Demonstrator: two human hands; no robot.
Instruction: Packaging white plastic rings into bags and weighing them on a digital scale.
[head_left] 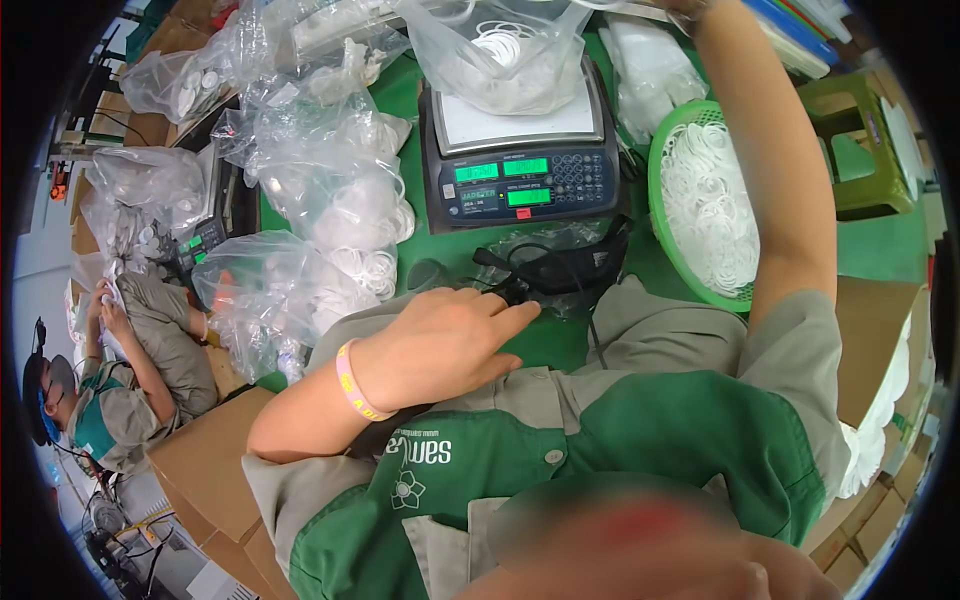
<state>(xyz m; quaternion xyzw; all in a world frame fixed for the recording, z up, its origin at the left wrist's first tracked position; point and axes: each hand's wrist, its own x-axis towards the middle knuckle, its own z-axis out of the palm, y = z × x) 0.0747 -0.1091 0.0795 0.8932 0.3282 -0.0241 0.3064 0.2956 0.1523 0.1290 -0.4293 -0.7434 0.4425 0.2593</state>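
My left hand (450,335), with a pink band (356,385) round its wrist, hovers before my chest with fingers apart, holding nothing that I can see. Its fingertips are near a black pouch (585,268) with a black cable. My right arm (755,130) stretches up to the top edge; the hand there is cut off and its fingers are hidden. Near it, a clear plastic bag (545,75) with white rings (500,42) sits on a counting scale (525,185) with lit green displays. A green basket (662,215) full of white rings (708,205) stands right of the scale.
Clear bags of white rings (360,225) pile up left of the scale. Flat plastic bags (652,75) lie behind the basket. An olive stool (850,140) stands at the right. A co-worker (130,370) sits at far left beside another scale (205,240). Cardboard boxes (215,470) flank me.
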